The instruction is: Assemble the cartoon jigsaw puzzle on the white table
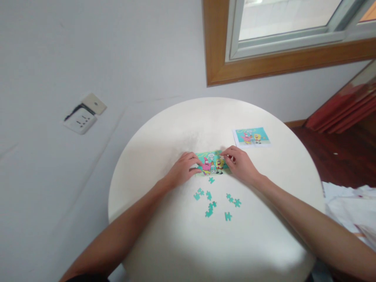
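A partly assembled jigsaw puzzle (207, 166) with pink and yellow cartoon figures on a teal ground lies on the white round table (188, 243). At its left edge rests my left hand (185, 167), thumb and fingers apart and touching the puzzle. My right hand (240, 162) is at the upper right of the puzzle, thumb and forefinger pinched on a small puzzle piece that the fingertips mostly cover. Nearer to me lie several loose teal pieces, among them a single piece (228, 216) and one (211, 180) just below the puzzle.
Behind my right hand lies a reference picture (255, 136) with the same cartoon scene. A wall with a socket (80, 120) borders the table on the left. A wood-framed window (282, 62) is beyond. White papers or cloth (352, 207) lie at the right.
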Available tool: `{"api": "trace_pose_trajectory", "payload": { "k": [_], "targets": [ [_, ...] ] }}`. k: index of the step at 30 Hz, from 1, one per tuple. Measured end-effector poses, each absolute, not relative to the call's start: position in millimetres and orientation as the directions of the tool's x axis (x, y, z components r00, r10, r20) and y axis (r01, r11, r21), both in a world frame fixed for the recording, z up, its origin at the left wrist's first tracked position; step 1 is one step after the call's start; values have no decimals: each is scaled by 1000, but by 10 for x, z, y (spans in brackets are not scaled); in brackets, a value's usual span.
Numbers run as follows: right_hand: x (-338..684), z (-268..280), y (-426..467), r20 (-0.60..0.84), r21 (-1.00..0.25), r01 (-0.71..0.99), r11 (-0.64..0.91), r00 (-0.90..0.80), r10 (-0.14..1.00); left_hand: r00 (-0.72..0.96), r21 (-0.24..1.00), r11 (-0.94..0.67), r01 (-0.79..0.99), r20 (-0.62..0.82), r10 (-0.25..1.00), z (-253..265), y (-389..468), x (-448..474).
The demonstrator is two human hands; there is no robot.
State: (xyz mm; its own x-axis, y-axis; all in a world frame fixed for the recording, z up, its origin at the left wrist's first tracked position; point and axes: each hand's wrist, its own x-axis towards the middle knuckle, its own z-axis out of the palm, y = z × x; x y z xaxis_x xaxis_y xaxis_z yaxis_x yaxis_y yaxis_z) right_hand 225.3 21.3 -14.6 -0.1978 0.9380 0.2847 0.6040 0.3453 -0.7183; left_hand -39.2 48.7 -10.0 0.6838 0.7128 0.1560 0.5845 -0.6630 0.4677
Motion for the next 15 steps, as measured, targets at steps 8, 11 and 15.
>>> {"api": "trace_pose_trajectory", "payload": {
  "k": [8,11,15],
  "targets": [
    [2246,-134,210,288,-721,602,345,-193,938,684,463,-669,581,167,710,-95,484,-397],
    [2248,-135,208,289,-724,596,348,-196,937,673,458,-661,594,165,720,-79,482,-411],
    [2249,-154,209,289,-726,593,348,-197,937,633,461,-625,630,163,757,-64,457,-417]
  ]
}}
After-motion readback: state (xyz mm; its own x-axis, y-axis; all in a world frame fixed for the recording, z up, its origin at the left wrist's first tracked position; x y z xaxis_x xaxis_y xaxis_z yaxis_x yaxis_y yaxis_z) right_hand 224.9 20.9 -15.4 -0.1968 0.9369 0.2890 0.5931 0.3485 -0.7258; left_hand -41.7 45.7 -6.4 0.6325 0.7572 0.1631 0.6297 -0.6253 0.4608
